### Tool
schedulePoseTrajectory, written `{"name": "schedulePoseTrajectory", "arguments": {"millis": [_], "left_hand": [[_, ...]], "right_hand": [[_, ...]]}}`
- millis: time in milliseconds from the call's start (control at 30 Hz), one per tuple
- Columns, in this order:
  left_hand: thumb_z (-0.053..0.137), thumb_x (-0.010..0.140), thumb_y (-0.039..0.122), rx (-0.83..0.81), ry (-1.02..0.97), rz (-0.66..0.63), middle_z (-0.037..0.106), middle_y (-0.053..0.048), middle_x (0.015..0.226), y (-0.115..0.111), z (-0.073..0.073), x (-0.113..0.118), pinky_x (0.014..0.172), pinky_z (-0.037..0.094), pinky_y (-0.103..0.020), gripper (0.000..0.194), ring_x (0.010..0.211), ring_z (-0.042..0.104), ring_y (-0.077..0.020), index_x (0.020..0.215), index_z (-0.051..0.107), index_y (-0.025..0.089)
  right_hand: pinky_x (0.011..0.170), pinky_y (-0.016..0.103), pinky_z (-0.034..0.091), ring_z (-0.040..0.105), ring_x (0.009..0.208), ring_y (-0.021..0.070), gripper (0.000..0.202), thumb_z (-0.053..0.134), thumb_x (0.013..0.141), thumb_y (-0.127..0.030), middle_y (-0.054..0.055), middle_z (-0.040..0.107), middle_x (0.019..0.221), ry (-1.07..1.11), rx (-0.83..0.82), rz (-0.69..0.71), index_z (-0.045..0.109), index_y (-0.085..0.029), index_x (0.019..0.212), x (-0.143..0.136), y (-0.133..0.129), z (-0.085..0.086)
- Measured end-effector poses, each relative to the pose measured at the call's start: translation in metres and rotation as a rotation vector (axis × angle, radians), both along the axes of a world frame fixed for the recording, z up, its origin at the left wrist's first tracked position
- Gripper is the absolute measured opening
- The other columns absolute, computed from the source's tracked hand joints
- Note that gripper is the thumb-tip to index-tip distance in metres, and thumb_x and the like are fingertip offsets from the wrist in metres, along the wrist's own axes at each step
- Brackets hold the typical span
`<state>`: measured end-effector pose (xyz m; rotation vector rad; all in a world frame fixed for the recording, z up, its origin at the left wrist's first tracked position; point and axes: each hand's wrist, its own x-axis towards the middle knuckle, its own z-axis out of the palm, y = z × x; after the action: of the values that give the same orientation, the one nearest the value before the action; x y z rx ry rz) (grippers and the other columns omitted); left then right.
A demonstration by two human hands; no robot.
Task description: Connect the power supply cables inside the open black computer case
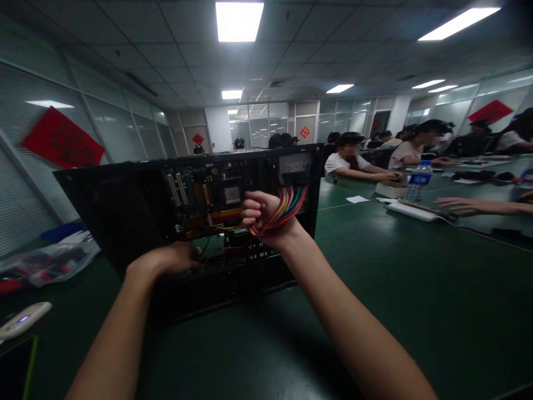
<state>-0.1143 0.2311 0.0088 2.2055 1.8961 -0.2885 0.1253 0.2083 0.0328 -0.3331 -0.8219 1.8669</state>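
Note:
A black computer case stands on the table with its open side towards me, showing a motherboard. From the power supply at its upper right comes a bundle of coloured cables. My right hand is closed, its fingers curled around this bundle, which loops across my wrist. My left hand reaches into the lower part of the case, beside thin wires. Its fingers are dark and blurred, so I cannot make out whether they grip anything.
Left lie a clear plastic bag, a white device with a lit display and a green-edged phone. To the right stand a water bottle, a small box and a white power strip. Another person's hand rests near it.

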Motion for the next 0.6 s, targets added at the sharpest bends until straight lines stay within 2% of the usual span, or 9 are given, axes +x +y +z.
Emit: {"name": "schedulePoseTrajectory", "arguments": {"millis": [100,167,267,333,433,533,600], "left_hand": [[0.052,0.075,0.060,-0.069,-0.064,-0.113,0.076,-0.011,0.103,0.000,-0.006,0.006,0.080,0.052,-0.035,0.051,0.093,0.069,-0.0291,0.093,0.074,0.018],[0.050,0.075,0.063,-0.091,-0.115,-0.172,0.075,-0.010,0.097,0.004,-0.013,0.009,0.074,0.051,-0.033,0.052,0.088,0.068,-0.0276,0.089,0.071,0.018],[0.055,0.073,0.056,-0.063,-0.152,-0.186,0.074,-0.009,0.094,0.010,-0.022,0.010,0.069,0.050,-0.032,0.044,0.084,0.067,-0.0265,0.088,0.068,0.017],[0.055,0.074,0.051,-0.020,-0.190,-0.211,0.074,-0.008,0.096,0.012,-0.021,0.011,0.071,0.051,-0.032,0.039,0.084,0.067,-0.0253,0.092,0.068,0.018],[0.051,0.079,0.049,0.115,-0.300,-0.171,0.073,-0.007,0.096,0.007,-0.007,0.014,0.074,0.052,-0.033,0.037,0.084,0.066,-0.0237,0.093,0.066,0.019],[0.049,0.081,0.045,0.393,-0.477,-0.019,0.072,-0.010,0.101,-0.008,0.020,0.017,0.074,0.053,-0.033,0.036,0.086,0.066,-0.0231,0.098,0.062,0.016],[0.048,0.083,0.044,0.516,-0.557,0.004,0.071,-0.010,0.106,-0.020,0.038,0.017,0.076,0.054,-0.032,0.040,0.087,0.065,-0.0210,0.107,0.059,0.015]], "right_hand": [[0.041,0.015,0.028,0.025,0.040,0.0049,0.035,0.036,0.096,-0.015,-0.009,0.027,0.052,0.168,-0.112,0.062,0.023,-0.021,0.064,0.008,-0.014,0.011],[0.041,0.015,0.029,0.027,0.041,0.0051,0.034,0.036,0.095,-0.014,-0.009,0.028,0.053,0.264,-0.155,0.079,0.022,-0.022,0.065,0.012,-0.024,0.017],[0.041,0.014,0.030,0.027,0.041,0.0049,0.033,0.038,0.091,-0.011,-0.009,0.026,0.053,0.351,-0.198,0.065,0.018,-0.023,0.067,0.018,-0.034,0.023],[0.041,0.014,0.031,0.027,0.040,0.0048,0.034,0.038,0.088,-0.008,-0.009,0.024,0.053,0.378,-0.212,0.044,0.016,-0.024,0.067,0.020,-0.038,0.025],[0.041,0.013,0.032,0.027,0.041,0.0049,0.033,0.037,0.086,-0.006,-0.009,0.024,0.053,0.425,-0.229,0.018,0.015,-0.024,0.068,0.023,-0.044,0.026],[0.041,0.014,0.032,0.027,0.042,0.0056,0.032,0.035,0.086,-0.006,-0.009,0.024,0.054,0.418,-0.212,-0.041,0.016,-0.024,0.068,0.022,-0.050,0.029],[0.041,0.014,0.032,0.027,0.042,0.0060,0.031,0.034,0.087,-0.006,-0.008,0.024,0.054,0.394,-0.200,-0.083,0.017,-0.024,0.067,0.021,-0.055,0.031]]}}
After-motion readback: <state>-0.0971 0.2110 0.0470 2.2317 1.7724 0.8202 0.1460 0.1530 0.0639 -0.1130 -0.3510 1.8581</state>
